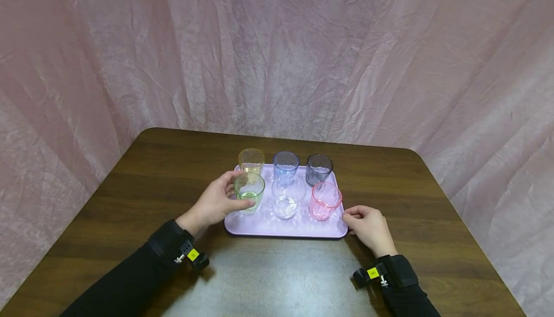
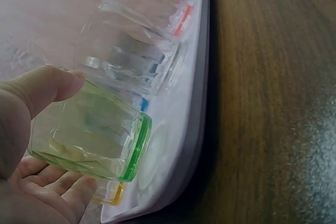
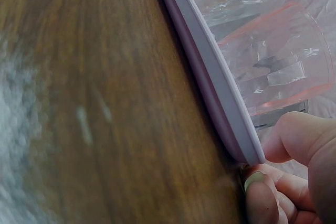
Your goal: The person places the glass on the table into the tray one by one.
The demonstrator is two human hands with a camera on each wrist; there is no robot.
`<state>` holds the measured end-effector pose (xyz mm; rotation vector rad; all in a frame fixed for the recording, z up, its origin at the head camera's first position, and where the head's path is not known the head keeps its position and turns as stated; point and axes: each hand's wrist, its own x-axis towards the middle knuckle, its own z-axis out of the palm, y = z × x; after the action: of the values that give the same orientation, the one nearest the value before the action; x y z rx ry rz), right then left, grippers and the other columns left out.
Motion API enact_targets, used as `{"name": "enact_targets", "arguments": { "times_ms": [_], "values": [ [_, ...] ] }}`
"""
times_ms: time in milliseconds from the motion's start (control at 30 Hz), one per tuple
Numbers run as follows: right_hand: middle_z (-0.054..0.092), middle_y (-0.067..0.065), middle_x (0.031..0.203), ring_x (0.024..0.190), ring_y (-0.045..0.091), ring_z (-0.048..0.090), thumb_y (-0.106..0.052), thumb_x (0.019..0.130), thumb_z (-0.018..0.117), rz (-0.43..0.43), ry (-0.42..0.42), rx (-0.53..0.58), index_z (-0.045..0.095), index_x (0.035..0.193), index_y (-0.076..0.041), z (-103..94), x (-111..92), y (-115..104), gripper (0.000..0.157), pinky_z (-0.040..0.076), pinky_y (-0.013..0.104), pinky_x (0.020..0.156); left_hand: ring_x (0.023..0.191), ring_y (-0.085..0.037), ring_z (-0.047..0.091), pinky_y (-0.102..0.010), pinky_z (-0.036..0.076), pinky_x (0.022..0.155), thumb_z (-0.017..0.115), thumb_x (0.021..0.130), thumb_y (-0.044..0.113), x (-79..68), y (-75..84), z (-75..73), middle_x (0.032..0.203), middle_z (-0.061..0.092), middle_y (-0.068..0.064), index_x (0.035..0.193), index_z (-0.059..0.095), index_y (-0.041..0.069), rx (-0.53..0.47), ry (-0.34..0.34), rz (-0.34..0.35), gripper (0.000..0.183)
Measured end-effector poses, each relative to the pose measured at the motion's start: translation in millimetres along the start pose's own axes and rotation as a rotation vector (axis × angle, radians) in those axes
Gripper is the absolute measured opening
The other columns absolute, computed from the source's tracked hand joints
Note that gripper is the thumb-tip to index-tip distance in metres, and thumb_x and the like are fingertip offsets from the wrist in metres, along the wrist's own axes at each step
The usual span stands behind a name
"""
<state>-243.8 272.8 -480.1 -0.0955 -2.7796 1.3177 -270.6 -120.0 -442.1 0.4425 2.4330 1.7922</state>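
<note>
My left hand [image 1: 216, 203] grips a clear green glass [image 1: 249, 193] at the tray's left front, thumb on the near side and fingers round the far side. In the left wrist view the base of the green glass [image 2: 100, 132] is close over the tray, with a pale green reflection beside it. At the right front corner of the lilac tray [image 1: 285, 231], my right hand [image 1: 368, 225] pinches the rim. Its thumb [image 3: 294, 135] lies on the inner side, and the other fingers curl at the outside and underneath.
Also on the tray stand a yellow glass [image 1: 251, 159], a blue glass [image 1: 285, 164], a dark grey glass [image 1: 319, 169], a colourless glass [image 1: 286, 204] and a pink glass [image 1: 325, 201]. The brown wooden table [image 1: 433, 240] lies beneath; a pink curtain [image 1: 277, 57] hangs behind.
</note>
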Motion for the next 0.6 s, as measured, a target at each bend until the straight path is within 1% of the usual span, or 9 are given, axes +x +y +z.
{"name": "enact_targets", "arguments": {
  "times_ms": [167,267,400,500,600],
  "values": [
    [0.07,0.005,0.08,0.061,0.016,0.064,-0.015,0.088,0.07,0.003,-0.001,0.0,0.072,0.095,-0.001,0.7,0.0,1.3,0.016,0.055,0.026,0.054,0.125,-0.026,0.045,-0.048,0.041,0.102,0.088,0.076,0.011,-0.3,-2.9,2.6,0.144,0.041,-0.016,0.144,0.037,0.0,-0.003,-0.001,-0.012,0.086],
    [0.07,0.005,0.08,0.061,0.016,0.064,-0.015,0.088,0.071,0.005,-0.003,0.003,0.072,0.095,-0.001,1.0,-0.1,2.0,0.015,0.055,0.025,0.054,0.125,-0.03,0.044,-0.05,0.041,0.101,0.087,0.077,0.008,-2.0,-0.7,3.7,0.144,0.04,-0.019,0.145,0.035,-0.002,-0.009,-0.003,-0.016,0.086],
    [0.07,0.005,0.08,0.061,0.017,0.064,-0.015,0.088,0.071,0.003,-0.002,0.005,0.072,0.095,-0.001,0.8,-0.2,1.7,0.015,0.056,0.025,0.054,0.125,-0.037,0.044,-0.054,0.041,0.1,0.083,0.079,0.001,-10.0,16.6,4.5,0.142,0.04,-0.025,0.144,0.034,-0.008,-0.013,-0.008,-0.014,0.082],
    [0.07,0.006,0.08,0.061,0.017,0.064,-0.015,0.088,0.071,0.001,0.0,0.002,0.072,0.095,-0.001,0.5,-0.2,0.9,0.016,0.055,0.025,0.055,0.124,-0.039,0.044,-0.055,0.041,0.1,0.081,0.08,-0.002,-16.0,29.6,5.1,0.141,0.04,-0.028,0.142,0.034,-0.01,-0.02,-0.012,-0.022,0.079],
    [0.07,0.006,0.08,0.061,0.016,0.064,-0.015,0.088,0.071,0.003,0.001,0.0,0.073,0.095,-0.001,0.3,-0.2,0.4,0.016,0.055,0.025,0.055,0.124,-0.039,0.043,-0.055,0.04,0.1,0.08,0.08,-0.002,-18.2,32.5,5.5,0.14,0.041,-0.028,0.142,0.035,-0.01,-0.021,-0.009,-0.028,0.077]
  ]
}}
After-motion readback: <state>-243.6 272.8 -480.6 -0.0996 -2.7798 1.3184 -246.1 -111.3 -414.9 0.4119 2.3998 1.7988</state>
